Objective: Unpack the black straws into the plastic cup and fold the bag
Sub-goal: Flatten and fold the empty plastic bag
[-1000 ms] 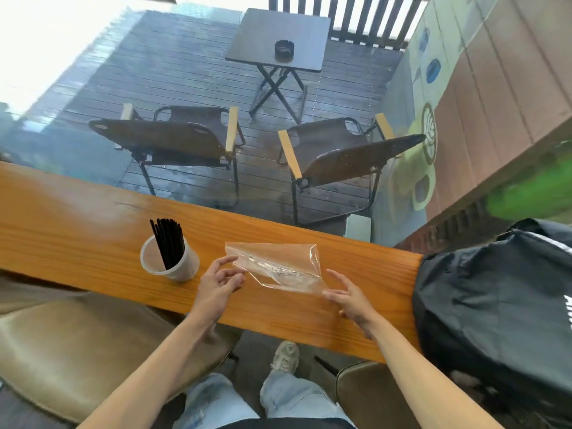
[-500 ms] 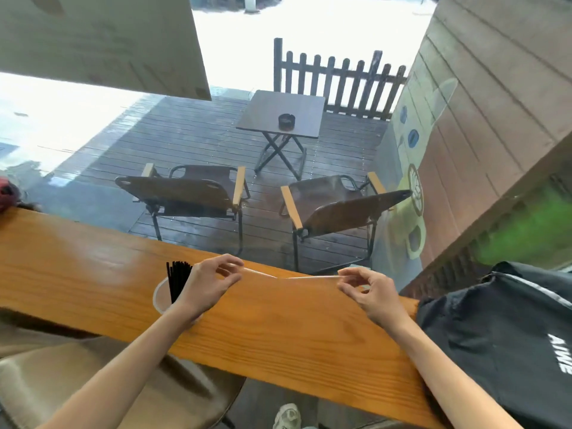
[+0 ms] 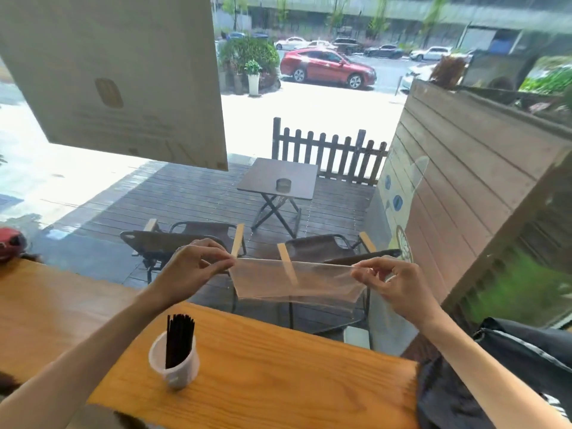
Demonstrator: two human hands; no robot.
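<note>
A: How many hands are on the clear, thin plastic bag [image 3: 294, 281]?

B: Two. The left hand [image 3: 192, 267] pinches its left top corner, the right hand [image 3: 393, 281] pinches its right top corner, fingers curled on the film. The bag hangs stretched between them, above the far edge of the orange wooden bench [image 3: 278, 376], not touching it.

A: And the straws?

B: One bundle of thin black straws [image 3: 179, 340], too tightly packed to count, standing upright in one white plastic cup [image 3: 175, 365] on the near left part of the bench.

A: Anything else?

B: One black bag [image 3: 507, 366] at the right end. Through the window, two dark chairs [image 3: 192, 239] and one small square table [image 3: 278, 178] on a deck.
</note>
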